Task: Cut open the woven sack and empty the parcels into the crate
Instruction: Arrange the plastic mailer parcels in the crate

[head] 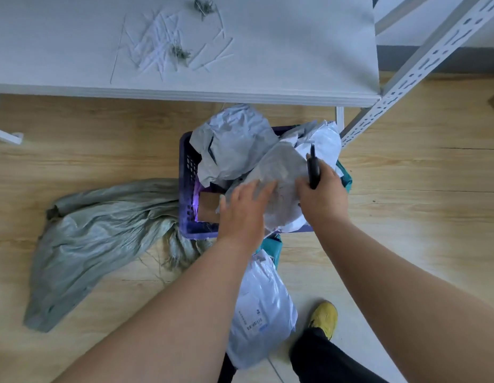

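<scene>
A purple crate (187,172) stands on the wooden floor below the white table, heaped with grey and white parcels (234,145). My left hand (244,210) lies flat with spread fingers on a grey parcel (281,172) at the top of the heap. My right hand (321,194) holds a black cutter (313,168), its tip pointing away from me, and touches the same parcel's right side. The grey-green woven sack (96,236) lies flat and limp on the floor left of the crate, its frayed cut end by the crate's near corner.
A white parcel with a label (261,308) and a teal one (273,246) lie on the floor in front of the crate. A white table (281,51) with cut strips and thread stands behind. A slotted metal rack post (400,81) rises at right. My yellow shoe (324,317) is near.
</scene>
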`<action>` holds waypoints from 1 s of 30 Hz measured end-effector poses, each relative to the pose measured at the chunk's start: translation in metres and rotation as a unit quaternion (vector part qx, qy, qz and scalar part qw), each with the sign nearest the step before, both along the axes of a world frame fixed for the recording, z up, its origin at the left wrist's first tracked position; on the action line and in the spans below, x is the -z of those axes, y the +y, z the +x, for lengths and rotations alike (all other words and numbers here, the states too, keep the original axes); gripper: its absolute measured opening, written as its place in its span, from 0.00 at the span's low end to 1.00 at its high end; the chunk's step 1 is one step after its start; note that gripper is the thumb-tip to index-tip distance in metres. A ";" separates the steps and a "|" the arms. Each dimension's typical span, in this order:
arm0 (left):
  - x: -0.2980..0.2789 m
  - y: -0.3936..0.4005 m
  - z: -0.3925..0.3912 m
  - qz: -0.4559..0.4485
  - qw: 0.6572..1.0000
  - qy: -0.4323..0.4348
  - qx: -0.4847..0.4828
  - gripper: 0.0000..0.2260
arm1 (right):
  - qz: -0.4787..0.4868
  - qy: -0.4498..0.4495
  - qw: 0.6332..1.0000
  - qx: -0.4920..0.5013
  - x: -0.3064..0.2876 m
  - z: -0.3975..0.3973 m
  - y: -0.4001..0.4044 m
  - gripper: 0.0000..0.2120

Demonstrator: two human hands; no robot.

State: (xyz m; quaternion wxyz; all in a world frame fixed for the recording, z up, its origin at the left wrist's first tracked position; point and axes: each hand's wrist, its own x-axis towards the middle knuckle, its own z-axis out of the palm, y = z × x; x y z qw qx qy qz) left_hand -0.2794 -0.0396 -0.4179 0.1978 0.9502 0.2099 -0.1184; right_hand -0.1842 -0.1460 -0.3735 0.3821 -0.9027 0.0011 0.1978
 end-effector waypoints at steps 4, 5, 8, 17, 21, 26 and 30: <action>0.027 0.007 0.006 -0.038 0.999 -0.013 0.018 0.37 | 0.029 0.075 0.997 0.006 0.045 0.002 0.015 0.17; 0.033 0.009 0.008 -0.025 0.999 -0.011 0.017 0.39 | 0.039 0.085 0.996 0.004 0.052 0.003 0.018 0.17; 0.064 0.015 0.011 0.016 1.000 -0.009 -0.001 0.40 | 0.047 0.090 0.994 -0.026 0.080 0.002 0.023 0.16; 0.141 0.045 0.020 0.034 0.999 0.001 -0.013 0.40 | 0.034 0.050 0.994 -0.089 0.148 0.007 0.049 0.19; 0.171 0.062 0.025 0.081 0.997 -0.016 -0.005 0.40 | 0.016 0.035 0.994 -0.099 0.168 0.014 0.059 0.15; 0.204 0.073 0.034 0.125 0.991 -0.051 -0.010 0.39 | 0.022 0.025 0.992 -0.118 0.181 0.025 0.070 0.05; 0.214 0.085 0.028 0.127 0.975 -0.182 -0.001 0.40 | -0.001 -0.014 0.991 -0.136 0.184 0.033 0.063 0.09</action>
